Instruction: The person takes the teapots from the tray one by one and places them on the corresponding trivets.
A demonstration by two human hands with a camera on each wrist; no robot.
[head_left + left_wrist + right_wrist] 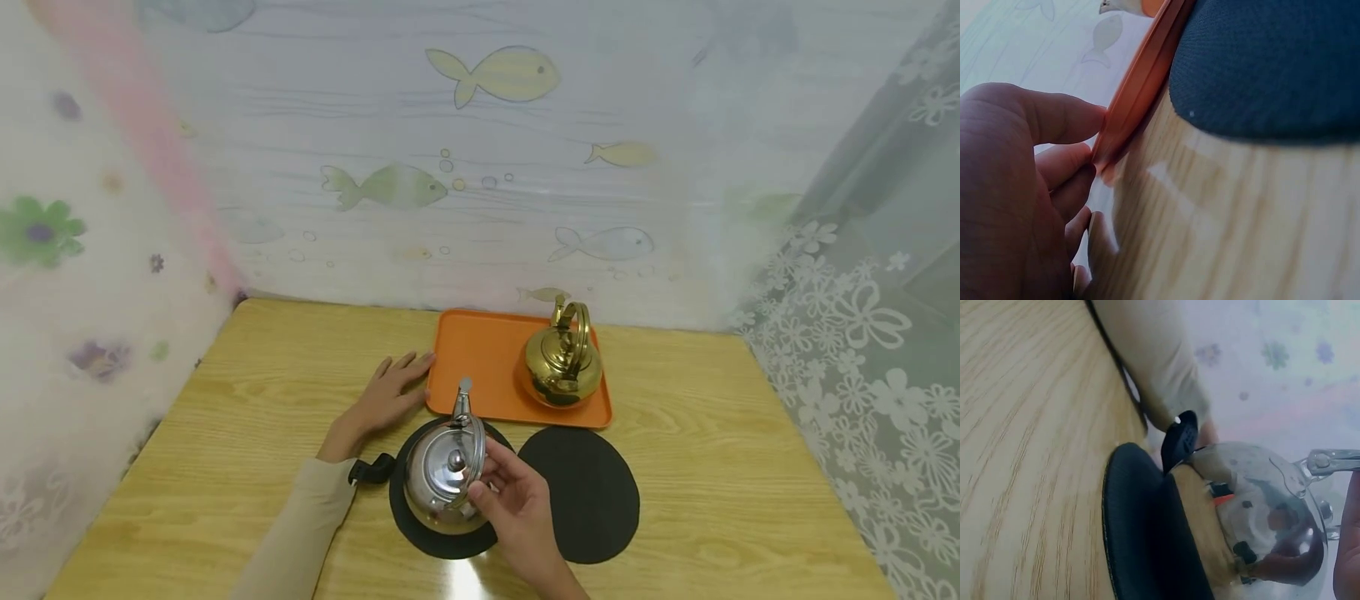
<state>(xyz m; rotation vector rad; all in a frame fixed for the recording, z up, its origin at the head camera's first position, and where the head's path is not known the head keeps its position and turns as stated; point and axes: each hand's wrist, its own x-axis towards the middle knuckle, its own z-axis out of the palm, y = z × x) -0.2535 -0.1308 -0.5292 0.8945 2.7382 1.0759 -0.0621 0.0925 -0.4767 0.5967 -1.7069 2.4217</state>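
A shiny silver kettle (pixel 446 479) is over the left of two round black mats (pixel 401 517), its spout pointing toward the far side. My right hand (pixel 521 508) holds the kettle's raised handle between thumb and fingers. In the right wrist view the kettle's (pixel 1254 519) base is at the black mat (pixel 1141 525); whether they touch is hard to tell. My left hand (pixel 386 400) rests beside the orange tray (pixel 476 358). Its thumb and fingertips touch the tray's left rim, as the left wrist view shows, with the fingers fairly straight.
On the right part of the tray stands a gold kettle (pixel 562 362). The second black mat (pixel 588 496) lies right of the silver kettle, near the tray's front edge. Behind the wooden table (pixel 712 467) hangs a fish-patterned cloth (pixel 495 192). Lace curtain (pixel 862 400) borders the right side.
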